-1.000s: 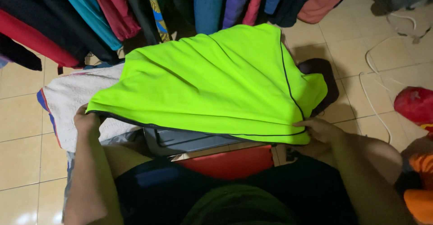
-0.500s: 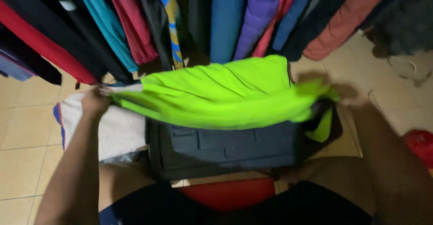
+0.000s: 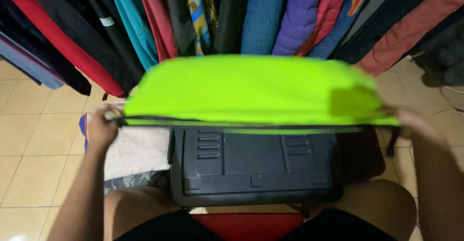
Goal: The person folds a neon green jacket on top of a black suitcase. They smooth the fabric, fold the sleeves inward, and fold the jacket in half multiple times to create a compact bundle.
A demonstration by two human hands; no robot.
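The neon-yellow garment (image 3: 251, 88) is stretched flat above the dark plastic case (image 3: 251, 166), hiding its far edge. The left hand (image 3: 102, 127) is clenched on the left corner; the right hand (image 3: 411, 120), blurred, grips the right corner. Half a second ago the cloth sagged, bunched; now it is taut.

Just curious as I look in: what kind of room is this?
Probably a home clothes corner or laundry spot: a packed row of hanging coloured garments, a beige tiled floor, and a neon-green garment stretched between both hands.
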